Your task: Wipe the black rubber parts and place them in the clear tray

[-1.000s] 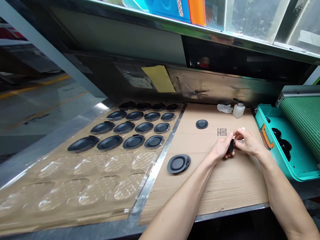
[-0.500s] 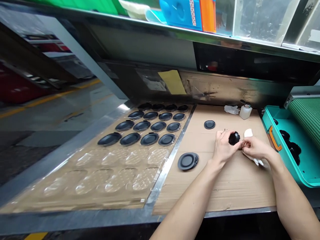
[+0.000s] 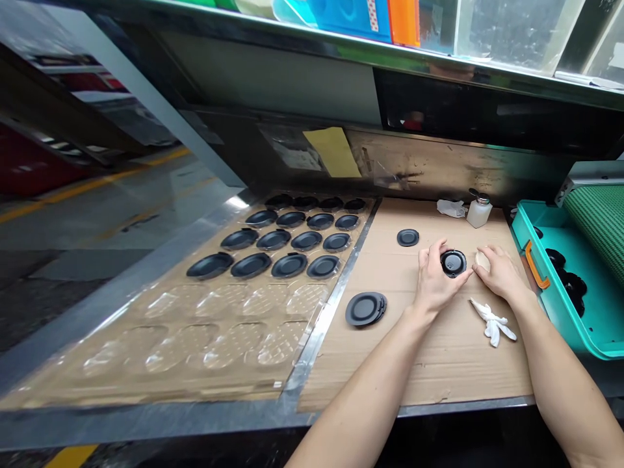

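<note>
Left hand (image 3: 433, 278): its grip is clamped on a black round part (image 3: 453, 263), the thumb along the near edge, the other fingers curled round the left and far edges
Black round part: held over the right half of the cardboard (image 3: 419, 374), its recessed face turned toward the camera, just left of the right hand
Right hand (image 3: 502, 276): thumb and fingers stand around a pale round pad (image 3: 482, 262), the thumb tip close to that of the left hand; cannot tell whether the grip is clamped on the pad or only touches it
White cloth (image 3: 493, 323): crumpled on the cardboard, nearer than the right hand
Single disc (image 3: 408, 238): black, flat on the cardboard, far and left of the left hand
Stacked discs (image 3: 364, 309): dark grey, overlapping, near the left edge of the cardboard
Clear tray (image 3: 238, 351): left of the cardboard, with black discs (image 3: 251, 265) in its four far rows, four to a row, and see-through pockets in the two near rows
Far edge: a white pump bottle (image 3: 479, 212) stands upright beside a crumpled white paper (image 3: 451, 208)
Right side: a teal bin (image 3: 602, 344) with an orange handle (image 3: 537, 264) holds black parts (image 3: 572, 284)
Worktop (image 3: 205, 426): grey metal, showing along the near edge
</note>
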A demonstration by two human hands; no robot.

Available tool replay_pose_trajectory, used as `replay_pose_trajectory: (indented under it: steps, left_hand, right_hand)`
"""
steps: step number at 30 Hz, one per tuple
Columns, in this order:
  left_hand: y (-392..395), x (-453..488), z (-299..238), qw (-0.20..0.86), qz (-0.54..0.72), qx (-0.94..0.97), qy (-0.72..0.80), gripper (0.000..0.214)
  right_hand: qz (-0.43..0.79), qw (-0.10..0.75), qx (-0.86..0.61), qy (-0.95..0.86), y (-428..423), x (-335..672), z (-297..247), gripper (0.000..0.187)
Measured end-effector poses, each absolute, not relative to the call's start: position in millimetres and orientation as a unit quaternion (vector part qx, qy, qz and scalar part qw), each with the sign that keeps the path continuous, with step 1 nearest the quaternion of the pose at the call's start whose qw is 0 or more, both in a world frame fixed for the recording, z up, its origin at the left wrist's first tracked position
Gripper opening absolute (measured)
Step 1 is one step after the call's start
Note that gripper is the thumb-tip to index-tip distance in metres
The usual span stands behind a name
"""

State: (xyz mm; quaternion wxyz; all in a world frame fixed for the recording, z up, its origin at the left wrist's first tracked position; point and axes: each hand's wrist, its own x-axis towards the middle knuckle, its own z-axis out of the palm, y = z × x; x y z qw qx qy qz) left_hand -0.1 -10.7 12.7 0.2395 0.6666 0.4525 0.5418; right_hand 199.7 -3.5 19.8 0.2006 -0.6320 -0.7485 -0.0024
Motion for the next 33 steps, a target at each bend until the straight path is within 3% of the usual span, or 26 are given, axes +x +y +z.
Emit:
replay_pose_trajectory:
  steps: [4, 9, 17, 22, 26, 28, 33]
  left_hand:
    - [-11.9, -1.7, 13.3, 0.226, 0.538, 0.675, 0.452, 0.085]
    - [-13.8, 2.0, 16.4, 0.274, 0.495, 0.698, 0.440, 0.023]
    - [-36.1, -54.4, 52.7, 0.384, 0.497, 0.625, 0.464, 0.036]
    - [-44.2, -164.4, 53.2, 0.287, 0.396, 0.680, 0.547, 0.035]
    - [-28.1, -202.7, 33.5, 0.216, 0.274, 0.775, 0.526, 0.035]
    - [-19.7, -201.4, 25.8, 0.189, 0.236, 0.806, 0.509, 0.037]
    - [-21.6, -186.8, 25.6, 0.161, 0.154, 0.846, 0.485, 0.049]
  right_hand:
    - [0.004, 0.176, -0.640, -0.748, -2.4, 202.6, 22.7, 0.034]
    - [-0.027, 0.155, -0.692, -0.705, 1.1, 206.2, 21.2, 0.036]
    - [-0.022, 0.174, -0.688, -0.704, 4.3, 203.7, 13.0, 0.038]
    - [-0.006, 0.169, -0.694, -0.700, 6.2, 204.6, 7.0, 0.039]
    - [-0.036, 0.170, -0.701, -0.692, -6.0, 191.8, 29.2, 0.036]
    - [-0.075, 0.222, -0.671, -0.704, -31.8, 182.2, 58.5, 0.035]
    - [-0.099, 0.478, -0.481, -0.729, -160.7, 181.9, 112.7, 0.028]
